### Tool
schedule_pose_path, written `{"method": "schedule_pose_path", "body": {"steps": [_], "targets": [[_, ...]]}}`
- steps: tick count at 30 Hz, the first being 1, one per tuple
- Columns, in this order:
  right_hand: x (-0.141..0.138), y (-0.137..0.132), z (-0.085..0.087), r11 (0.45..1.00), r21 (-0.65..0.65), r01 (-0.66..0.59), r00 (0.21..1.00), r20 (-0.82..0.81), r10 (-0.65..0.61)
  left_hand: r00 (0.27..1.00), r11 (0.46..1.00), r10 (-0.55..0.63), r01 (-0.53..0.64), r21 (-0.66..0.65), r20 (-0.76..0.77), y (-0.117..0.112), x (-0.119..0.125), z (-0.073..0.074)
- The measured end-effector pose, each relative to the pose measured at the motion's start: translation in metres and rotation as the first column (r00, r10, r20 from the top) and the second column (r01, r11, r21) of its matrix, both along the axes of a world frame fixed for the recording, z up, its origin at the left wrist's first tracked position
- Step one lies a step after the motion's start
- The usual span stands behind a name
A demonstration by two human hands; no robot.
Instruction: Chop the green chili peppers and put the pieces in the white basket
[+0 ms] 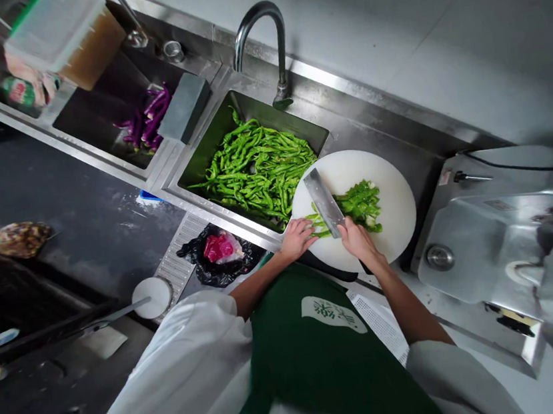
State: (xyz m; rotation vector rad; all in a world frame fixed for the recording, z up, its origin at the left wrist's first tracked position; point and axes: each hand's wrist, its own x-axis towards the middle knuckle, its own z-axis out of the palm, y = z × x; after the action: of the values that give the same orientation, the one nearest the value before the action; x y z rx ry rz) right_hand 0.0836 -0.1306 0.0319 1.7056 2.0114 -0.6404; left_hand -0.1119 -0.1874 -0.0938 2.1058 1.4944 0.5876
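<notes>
Head view: the right hand [359, 242] is closed around the handle of a cleaver [325, 202], hiding nearly all of that handle. The blade lies slantwise across the round white cutting board [394, 219] and covers part of the green peppers beneath and beside it. The left hand [295, 239] is closed over the ends of a few pepper strips [320, 227] at the board's left edge; its thumb is hard to make out. On the blade's right sits a heap of cut peppers [364, 203], touching the board. The board overlaps one corner of the sink [272, 108], so some of the whole peppers [261, 162] in it may be hidden. In the next sink, a grey block [187, 107] partly covers the purple eggplants [151, 118]. Below, the reddish contents of a black bag [207, 274] cannot be identified. The tub [61, 38] is cut off at the top edge.
</notes>
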Motion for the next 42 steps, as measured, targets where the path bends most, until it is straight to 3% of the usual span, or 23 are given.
{"method": "schedule_pose_path", "body": {"steps": [4,9,13,17,21,27,30,35,38,42], "targets": [[-0.006,-0.018,0.012,0.999,0.049,0.007,0.998,0.061,-0.01,0.998,0.998,0.065,-0.065,-0.008,0.023,-0.001,0.001,0.001],[-0.035,-0.045,0.001,0.999,0.032,-0.005,0.998,0.057,0.003,0.99,0.992,0.124,-0.122,-0.03,0.071,-0.008,-0.005,-0.005],[-0.042,-0.037,-0.005,1.0,0.012,-0.001,0.999,0.054,0.0,0.993,0.996,0.084,-0.081,-0.036,0.077,-0.009,-0.008,-0.007],[-0.033,-0.032,0.005,0.999,0.025,-0.022,0.998,0.064,0.021,0.99,0.994,0.111,-0.111,0.002,0.089,-0.013,-0.014,-0.008],[-0.036,-0.046,0.012,0.999,0.043,-0.023,0.998,0.065,0.02,0.982,0.984,0.162,-0.167,0.054,0.093,-0.02,-0.019,-0.01],[-0.05,-0.047,0.007,1.0,0.005,-0.008,1.0,0.026,0.008,0.992,0.995,0.069,-0.076,0.07,0.103,-0.007,-0.012,-0.009],[-0.031,-0.038,0.02,0.999,0.045,0.029,1.0,-0.004,-0.029,0.994,0.996,0.083,-0.086,0.035,0.066,0.003,-0.004,-0.006],[0.04,-0.031,0.041,0.94,0.271,0.206,0.972,0.053,-0.229,0.99,0.993,0.101,-0.106,0.051,0.099,0.014,0.006,0.005],[0.078,-0.023,0.032,0.858,0.389,0.337,0.919,0.062,-0.389,0.977,0.99,0.115,-0.128,0.064,0.177,0.02,0.014,0.01],[0.101,-0.008,0.0,0.76,0.434,0.485,0.844,-0.002,-0.537,0.985,0.991,0.127,-0.131,0.029,0.12,0.039,0.041,0.014]]}}
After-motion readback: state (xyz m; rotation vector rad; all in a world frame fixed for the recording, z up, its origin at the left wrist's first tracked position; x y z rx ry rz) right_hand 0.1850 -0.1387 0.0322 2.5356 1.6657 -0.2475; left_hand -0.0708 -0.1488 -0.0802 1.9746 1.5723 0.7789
